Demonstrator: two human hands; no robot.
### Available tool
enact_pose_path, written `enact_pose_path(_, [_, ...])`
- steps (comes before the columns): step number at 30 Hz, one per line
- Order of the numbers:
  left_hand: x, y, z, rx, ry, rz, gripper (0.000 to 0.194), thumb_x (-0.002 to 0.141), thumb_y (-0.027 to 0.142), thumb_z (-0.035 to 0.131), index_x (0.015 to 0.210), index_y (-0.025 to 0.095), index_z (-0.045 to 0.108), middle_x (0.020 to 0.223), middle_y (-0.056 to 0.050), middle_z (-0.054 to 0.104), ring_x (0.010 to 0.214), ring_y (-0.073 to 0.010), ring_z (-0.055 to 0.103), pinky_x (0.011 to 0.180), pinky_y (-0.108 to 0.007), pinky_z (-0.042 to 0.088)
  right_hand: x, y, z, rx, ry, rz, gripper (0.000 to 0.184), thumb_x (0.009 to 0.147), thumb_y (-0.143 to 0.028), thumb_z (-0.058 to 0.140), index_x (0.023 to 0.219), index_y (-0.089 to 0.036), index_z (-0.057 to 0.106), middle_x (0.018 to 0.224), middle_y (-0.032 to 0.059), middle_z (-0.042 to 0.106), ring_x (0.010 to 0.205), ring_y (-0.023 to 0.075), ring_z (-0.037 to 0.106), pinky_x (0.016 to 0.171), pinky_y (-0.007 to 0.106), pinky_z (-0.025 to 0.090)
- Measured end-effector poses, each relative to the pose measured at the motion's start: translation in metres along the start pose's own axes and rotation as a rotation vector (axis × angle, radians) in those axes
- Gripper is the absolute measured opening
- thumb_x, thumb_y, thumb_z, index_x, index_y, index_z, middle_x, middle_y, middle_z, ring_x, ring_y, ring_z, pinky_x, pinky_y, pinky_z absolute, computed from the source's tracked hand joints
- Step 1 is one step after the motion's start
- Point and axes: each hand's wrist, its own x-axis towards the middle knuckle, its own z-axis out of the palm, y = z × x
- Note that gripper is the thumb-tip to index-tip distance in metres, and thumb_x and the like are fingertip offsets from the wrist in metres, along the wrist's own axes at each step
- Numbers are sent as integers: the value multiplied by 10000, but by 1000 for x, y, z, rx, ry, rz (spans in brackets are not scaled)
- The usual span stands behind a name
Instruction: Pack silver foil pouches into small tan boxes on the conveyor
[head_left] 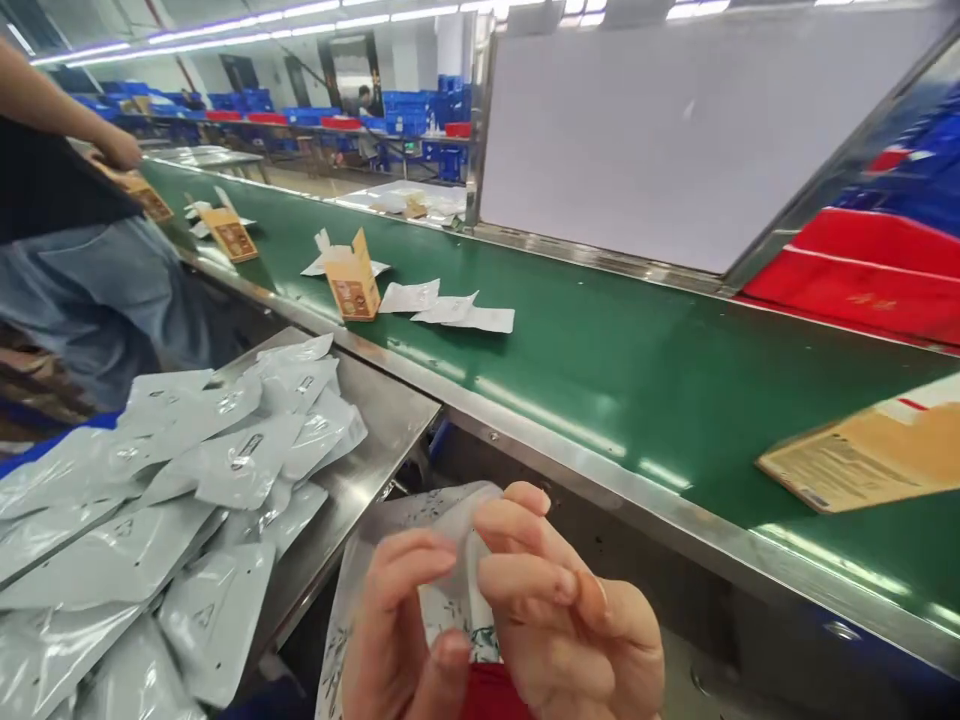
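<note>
Both hands low centre, close to the camera, pinching one white sachet (450, 560) between them. Left hand (394, 640) grips the sachet's left side, fingers curled over the front, thumb up from below. Right hand (570, 620) grips the right side, fingertips (525, 500) hooked over the top edge. Sachet upright, slightly crumpled, printed pattern visible near its lower part; top edge sticks out above the fingers. Held in front of and below the steel edge of the conveyor, not touching it. Second printed pouch (337, 640) hanging behind the left hand, contact unclear.

Left of the hands: steel side table (375, 430) carrying a loose pile of silver-white sachets (187, 500), overlapping, well clear of the held one.

Beyond the hands: green conveyor belt (600, 370) running diagonally. On it, near right: flat orange carton (870, 455), partly cut by the frame edge. Further up the belt: open orange carton (352, 280) standing upright with flaps up, three white sachets (450, 308) lying flat just beside it. Another orange carton (231, 233) further back with white sachets next to it.

Far left: another person, dark top and jeans, hand (120, 150) at the belt edge over an orange carton (146, 195).

Behind belt: white panel (675, 130) in a metal frame. Right of it: red bins (870, 270). Background: blue crates (420, 110).
</note>
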Motion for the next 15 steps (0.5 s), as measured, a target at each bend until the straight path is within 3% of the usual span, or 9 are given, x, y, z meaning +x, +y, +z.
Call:
enact_pose_path(2, [23, 27, 4, -45, -88, 114, 290, 780, 426, 663, 998, 234, 660, 900, -59, 624, 852, -189, 622, 774, -322, 563, -3, 7, 1, -20, 74, 9, 388, 740, 4, 616, 1044, -204, 495, 983, -35, 593, 814, -44, 582, 290, -48, 203])
enact_pose_path(5, [38, 41, 6, -29, -203, 172, 199, 762, 328, 707, 942, 245, 691, 850, -31, 606, 763, -149, 617, 736, -302, 583, -5, 12, 0, -55, 161, 11, 400, 716, -19, 663, 1040, -210, 529, 935, -45, 603, 766, -58, 569, 317, -72, 173])
enact_pose_path(10, [30, 33, 7, -80, -129, 202, 185, 779, 352, 687, 920, 233, 700, 806, -23, 569, 754, -136, 607, 758, -294, 583, -3, 20, -10, -155, 145, 46, 464, 620, -114, 768, 1015, -260, 575, 830, -79, 568, 543, -47, 432, 328, -61, 219])
enact_pose_path(15, [27, 36, 12, -125, -79, 175, 149, 812, 360, 644, 875, 235, 696, 705, -3, 522, 695, -123, 584, 756, -294, 575, 0, 29, -12, -146, 169, 46, 396, 607, -150, 782, 950, -247, 610, 781, -81, 541, 536, -55, 407, 460, -76, 333])
